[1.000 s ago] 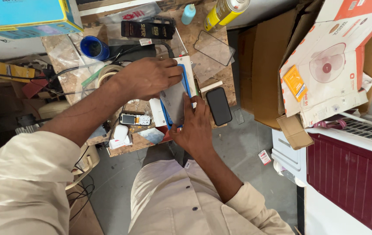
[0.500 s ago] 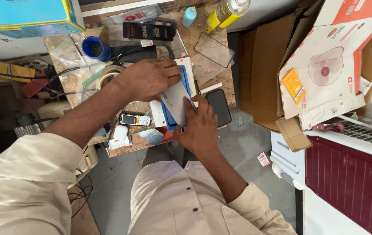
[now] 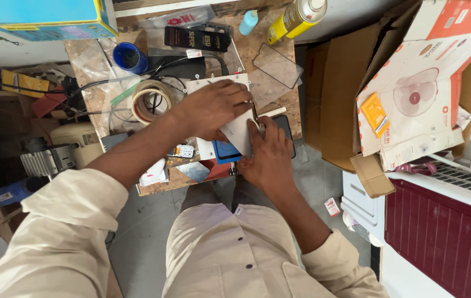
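White flat box (image 3: 234,129) lies near the front edge of a crowded wooden counter (image 3: 89,66), over a blue pad. The left hand (image 3: 213,106) presses down on it, fingers curled over its top. The right hand (image 3: 268,154) grips its right edge, fingers closed on it, beside a dark phone (image 3: 286,129). Steady downward pressure from the left seems wise while the right works the edge. Room is tight: a tape roll (image 3: 150,102) sits just left, a glass sheet (image 3: 277,66) behind, and the counter's edge is close below.
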